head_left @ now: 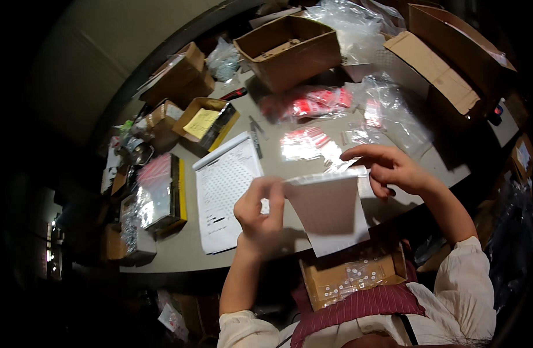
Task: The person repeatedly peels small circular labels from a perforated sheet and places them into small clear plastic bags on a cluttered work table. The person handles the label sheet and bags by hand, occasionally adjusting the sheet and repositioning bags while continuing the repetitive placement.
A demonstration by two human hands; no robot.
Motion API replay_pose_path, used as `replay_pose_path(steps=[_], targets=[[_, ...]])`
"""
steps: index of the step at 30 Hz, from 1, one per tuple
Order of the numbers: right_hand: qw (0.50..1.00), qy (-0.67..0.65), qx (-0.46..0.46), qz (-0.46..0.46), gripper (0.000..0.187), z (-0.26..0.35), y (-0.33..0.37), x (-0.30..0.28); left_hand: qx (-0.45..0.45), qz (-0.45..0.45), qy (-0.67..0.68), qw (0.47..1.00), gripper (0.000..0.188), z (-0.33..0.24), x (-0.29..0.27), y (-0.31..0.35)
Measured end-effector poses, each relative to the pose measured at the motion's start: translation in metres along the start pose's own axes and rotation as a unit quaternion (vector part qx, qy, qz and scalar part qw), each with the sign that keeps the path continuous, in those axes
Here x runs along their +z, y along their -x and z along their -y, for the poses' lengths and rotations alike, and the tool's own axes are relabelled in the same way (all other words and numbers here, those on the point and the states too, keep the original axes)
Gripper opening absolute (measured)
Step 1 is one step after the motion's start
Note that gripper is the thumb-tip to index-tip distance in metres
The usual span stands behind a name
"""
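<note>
My left hand (259, 211) pinches the top left corner of a white bubble mailer envelope (331, 211) and holds it upright over the table edge. My right hand (388, 168) hovers at the envelope's top right corner, fingers curled and apart, touching or just above its opening; I cannot tell if it grips anything. Below the envelope, on my lap, sits an open cardboard box (353, 275) with several small bagged white parts.
A printed sheet on a clipboard (225, 188) and a black marker (256, 142) lie left of my hands. Clear bags with red parts (310, 101), open cardboard boxes (289, 49) and small boxes (162, 194) crowd the grey table (179, 249).
</note>
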State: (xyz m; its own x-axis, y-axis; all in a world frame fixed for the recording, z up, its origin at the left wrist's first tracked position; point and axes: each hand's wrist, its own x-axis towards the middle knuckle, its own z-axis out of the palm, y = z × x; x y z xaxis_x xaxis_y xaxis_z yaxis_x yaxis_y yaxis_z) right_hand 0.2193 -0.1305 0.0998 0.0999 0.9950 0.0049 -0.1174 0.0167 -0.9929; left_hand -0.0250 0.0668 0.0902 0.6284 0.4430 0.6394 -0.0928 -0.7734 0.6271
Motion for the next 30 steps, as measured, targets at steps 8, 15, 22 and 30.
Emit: replay_pose_path(steps=[8, 15, 22, 30], targets=[[0.981, 0.062, -0.185, 0.000, 0.027, -0.005, -0.085, 0.024, -0.126, -0.034, -0.067, 0.989, 0.029, 0.013, -0.040, 0.018], [0.881, 0.328, -0.337, 0.047, 0.069, -0.029, -0.139, 0.046, -0.084, 0.169, -0.303, 0.934, 0.082, 0.045, -0.067, 0.126], [0.925, 0.351, -0.143, 0.010, 0.052, -0.071, -0.125, 0.061, 0.103, 0.046, -0.417, 0.902, 0.031, 0.016, -0.081, 0.164], [0.959, 0.227, 0.053, 0.162, 0.071, -0.066, -0.077, 0.115, 0.177, 0.082, -0.223, 0.955, 0.026, -0.061, -0.027, 0.181]])
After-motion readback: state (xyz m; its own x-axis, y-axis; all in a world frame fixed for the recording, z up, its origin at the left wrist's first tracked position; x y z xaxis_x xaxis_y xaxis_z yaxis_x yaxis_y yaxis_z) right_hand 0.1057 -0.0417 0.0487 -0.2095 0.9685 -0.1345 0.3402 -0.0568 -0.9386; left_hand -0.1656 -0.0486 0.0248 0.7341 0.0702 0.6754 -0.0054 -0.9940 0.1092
